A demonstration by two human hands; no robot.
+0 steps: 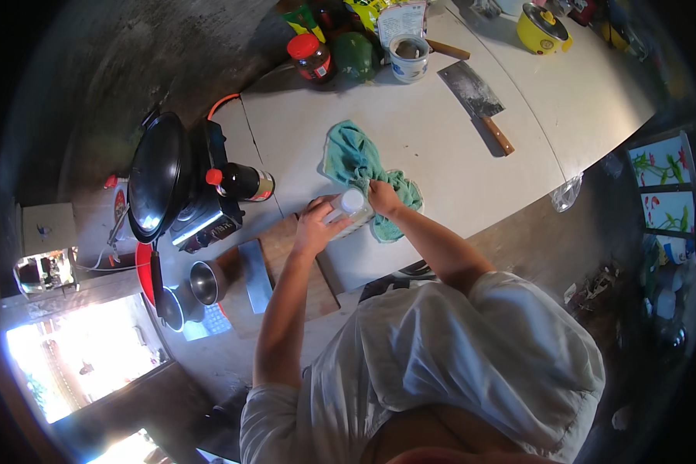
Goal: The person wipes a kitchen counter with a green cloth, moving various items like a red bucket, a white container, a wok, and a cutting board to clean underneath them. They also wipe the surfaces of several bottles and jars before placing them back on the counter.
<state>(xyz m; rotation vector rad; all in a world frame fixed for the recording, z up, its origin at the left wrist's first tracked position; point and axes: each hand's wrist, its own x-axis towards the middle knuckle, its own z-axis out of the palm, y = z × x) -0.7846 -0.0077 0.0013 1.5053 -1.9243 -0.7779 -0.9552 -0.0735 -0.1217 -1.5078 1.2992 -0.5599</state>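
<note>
My left hand [318,227] is closed around a clear container with a white lid [352,200], held over the front of the white table [441,191]. Just to its right, my right hand [384,198] grips a bunched teal cloth [354,152] close against the container. Part of the cloth spreads flat on the table beyond my hands, and another part lies under and beside my right wrist. The container's lower part is partly covered by my left fingers, and its contents cannot be made out.
A cleaver [480,98] lies at the back right. Left are a dark bottle with a red cap [240,181], a black wok [159,174] by a stove, a wooden cutting board [307,278] and a metal cup [205,282]. A red-lidded jar [311,57] and patterned pot [409,65] stand behind.
</note>
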